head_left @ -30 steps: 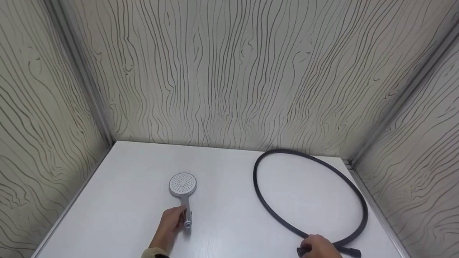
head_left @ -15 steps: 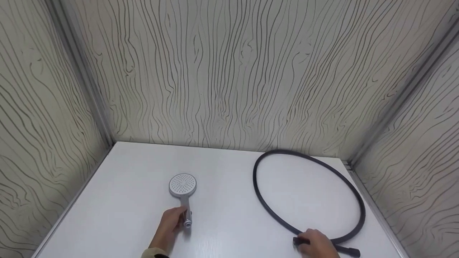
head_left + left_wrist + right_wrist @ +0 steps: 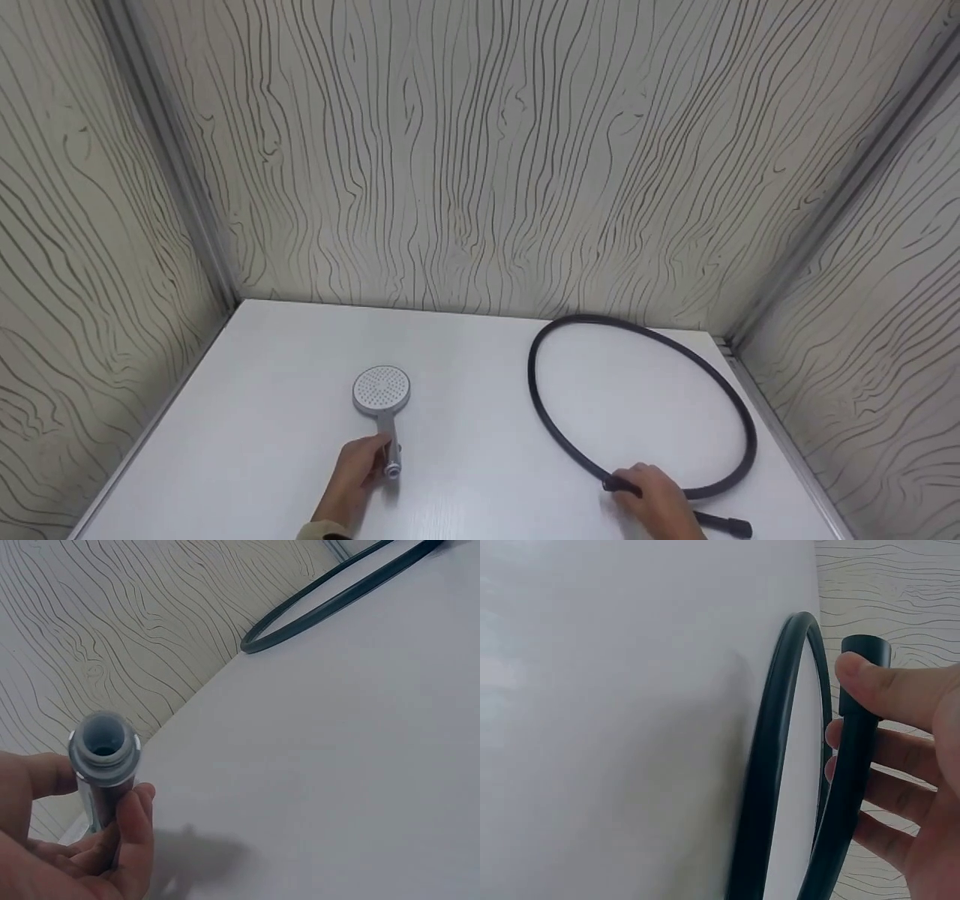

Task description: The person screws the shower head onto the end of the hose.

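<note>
A grey shower head with a round white spray face points away from me on the left of the white table. My left hand grips its handle, and the open threaded end faces the left wrist camera. On the right, a black shower hose curves in a large loop. My right hand holds it near one end, with the thumb on the end fitting and the fingers behind. The hose's other end lies to the right of that hand.
The white table carries both things. A wood-grain panel rises at the back, with more panels at the left and right. Grey metal strips run along the corners. The hose loop reaches close to the back panel.
My right hand has moved a little forward and left, carrying the hose end with it. The loop's right side has shifted slightly left. My left hand and the shower head have stayed almost still.
</note>
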`<state>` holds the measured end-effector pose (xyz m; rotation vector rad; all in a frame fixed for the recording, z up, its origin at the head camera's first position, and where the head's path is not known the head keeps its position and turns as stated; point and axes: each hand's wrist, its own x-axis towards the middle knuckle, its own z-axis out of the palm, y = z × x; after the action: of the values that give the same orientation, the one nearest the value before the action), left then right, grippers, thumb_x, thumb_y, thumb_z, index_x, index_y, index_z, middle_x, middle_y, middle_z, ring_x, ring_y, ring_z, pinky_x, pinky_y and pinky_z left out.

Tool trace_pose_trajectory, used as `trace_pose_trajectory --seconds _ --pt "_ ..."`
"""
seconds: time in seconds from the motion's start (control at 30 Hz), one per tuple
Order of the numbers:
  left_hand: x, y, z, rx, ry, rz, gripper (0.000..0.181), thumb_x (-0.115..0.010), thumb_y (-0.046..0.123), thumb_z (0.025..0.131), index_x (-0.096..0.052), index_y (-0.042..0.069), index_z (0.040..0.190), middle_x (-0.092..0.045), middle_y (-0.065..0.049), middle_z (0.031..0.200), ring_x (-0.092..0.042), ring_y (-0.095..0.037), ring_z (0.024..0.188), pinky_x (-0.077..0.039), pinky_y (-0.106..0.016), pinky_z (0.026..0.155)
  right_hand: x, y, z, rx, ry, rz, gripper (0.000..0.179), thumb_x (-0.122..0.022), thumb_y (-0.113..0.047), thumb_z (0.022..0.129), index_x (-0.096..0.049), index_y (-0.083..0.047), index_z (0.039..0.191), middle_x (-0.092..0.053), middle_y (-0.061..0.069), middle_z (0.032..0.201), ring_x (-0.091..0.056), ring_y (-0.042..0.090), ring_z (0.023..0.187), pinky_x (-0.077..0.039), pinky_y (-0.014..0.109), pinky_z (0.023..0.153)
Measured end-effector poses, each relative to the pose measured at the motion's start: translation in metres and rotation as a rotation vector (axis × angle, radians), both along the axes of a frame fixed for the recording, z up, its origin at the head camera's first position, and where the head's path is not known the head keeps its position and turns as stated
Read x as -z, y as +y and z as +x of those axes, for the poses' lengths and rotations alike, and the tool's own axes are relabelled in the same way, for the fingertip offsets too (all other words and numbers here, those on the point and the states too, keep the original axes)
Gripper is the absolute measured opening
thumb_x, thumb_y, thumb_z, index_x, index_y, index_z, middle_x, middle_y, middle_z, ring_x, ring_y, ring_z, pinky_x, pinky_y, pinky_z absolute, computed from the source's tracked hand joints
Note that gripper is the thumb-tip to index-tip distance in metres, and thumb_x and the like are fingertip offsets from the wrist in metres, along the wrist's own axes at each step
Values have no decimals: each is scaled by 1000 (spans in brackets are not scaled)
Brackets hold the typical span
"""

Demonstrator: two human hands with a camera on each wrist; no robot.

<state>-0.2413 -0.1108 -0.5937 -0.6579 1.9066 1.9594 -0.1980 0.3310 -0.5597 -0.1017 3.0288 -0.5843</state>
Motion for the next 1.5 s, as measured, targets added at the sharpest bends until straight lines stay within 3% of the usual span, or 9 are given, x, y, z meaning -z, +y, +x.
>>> trace_pose_trajectory --seconds 0.13,0.37,0.53,0.7,0.9,1.07,1.17,1.3,1.5 --pt "0 1 -1 -9 -9 1 33 -50 29 87 -59 3 106 -62 -4 87 -54 -15 79 -48 -26 72 -2 -4 0 0 39 -19 20 -69 -30 74 -66 -28 94 -56 -17 77 -47 -1 72 -44 17 61" --pt "1 2 0 0 -24 15 36 -53 30 86 -57 3 108 -62 -4 89 -54 -16 81 -48 -26 73 -7 -9 -2 16 31 -40 24 -68 -29 76 -66 -26 99 -60 -15 83 -50 2 76 -46 19 65" --pt "0 2 0 -14 -24 71 36 -53 30 86 -57 2 109 -62 -4 89 -55 -15 81 -49 -27 75 -10 -15 -3 0 31 -35 24 -67 -31 76 -66 -27 100 -62 -16 85 -51 2 78 -47 20 67" --pt "-1 1 3 -18 -11 163 42 -49 31 90 -51 2 119 -63 -6 99 -59 -15 88 -52 -28 83 -14 -20 -5 -19 47 -53 21 -67 -33 77 -66 -30 97 -61 -18 82 -49 1 75 -45 17 64" --pt "-5 -2 8 11 -14 265 48 -48 35 91 -43 4 127 -60 -8 110 -60 -16 98 -51 -29 91 -18 -25 -6 -6 50 -91 24 -67 -33 76 -66 -26 99 -62 -16 84 -52 2 78 -46 17 64" --pt "-6 -3 10 48 18 273 49 -46 34 92 -42 5 130 -59 -10 116 -61 -15 100 -50 -29 93 -17 -30 -6 9 49 -95 25 -67 -32 77 -65 -26 101 -62 -15 84 -52 3 79 -47 18 66" --pt "-6 -3 10 44 25 329 48 -43 32 94 -37 4 133 -58 -11 120 -61 -15 102 -49 -29 96 -17 -32 -7 6 53 -99 24 -66 -33 77 -65 -26 101 -62 -15 85 -53 3 80 -47 19 67" --pt "-4 -2 9 -7 24 467 47 -38 28 97 -33 2 135 -56 -12 122 -59 -17 108 -47 -28 99 -17 -35 -8 -1 47 -118 24 -66 -35 77 -65 -27 100 -62 -15 84 -53 3 79 -47 18 67" --pt "-4 -1 8 -39 54 593 49 -43 27 95 -32 2 137 -53 -14 126 -53 -21 117 -46 -29 100 -16 -41 -8 8 73 -124 22 -68 -33 76 -66 -26 98 -61 -14 83 -52 2 78 -47 18 66"
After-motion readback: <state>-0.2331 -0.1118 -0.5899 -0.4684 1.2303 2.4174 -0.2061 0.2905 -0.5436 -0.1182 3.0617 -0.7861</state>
